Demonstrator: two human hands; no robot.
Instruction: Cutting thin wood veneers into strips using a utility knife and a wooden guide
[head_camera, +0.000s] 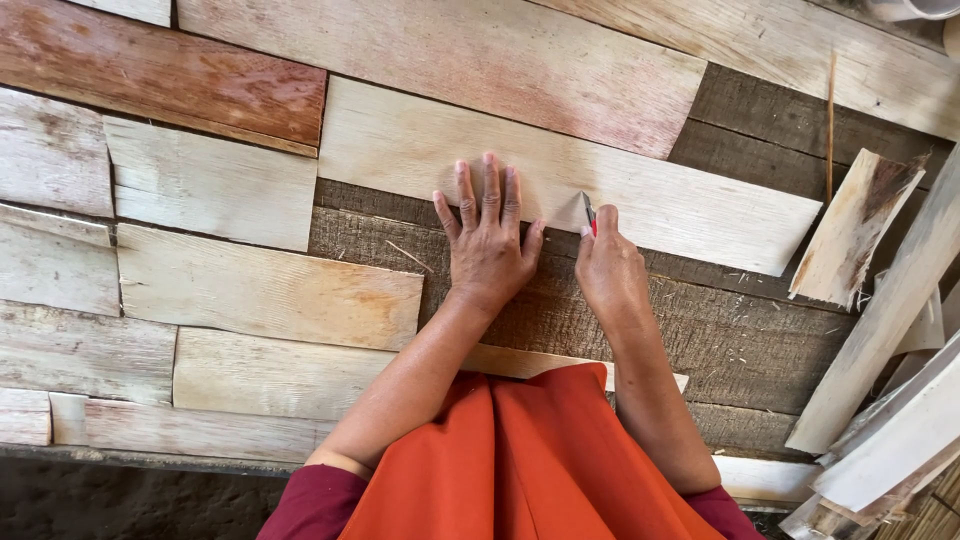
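Observation:
A long pale wood veneer sheet (420, 145) lies across a dark plank surface (740, 340). My left hand (488, 235) presses flat on the sheet's near edge, fingers spread. Just to its right, my right hand (606, 268) is closed around a small cutter with a red body and a short blade (588, 211). The blade tip rests on the veneer's near edge. An orange garment (520, 460) covers my lap below both arms.
More veneer pieces lie in rows to the left (265, 290) and above (160, 70). A small offcut (850, 225) and a stack of long pale strips (890, 400) sit at the right. A thin stick (829, 120) lies at the upper right.

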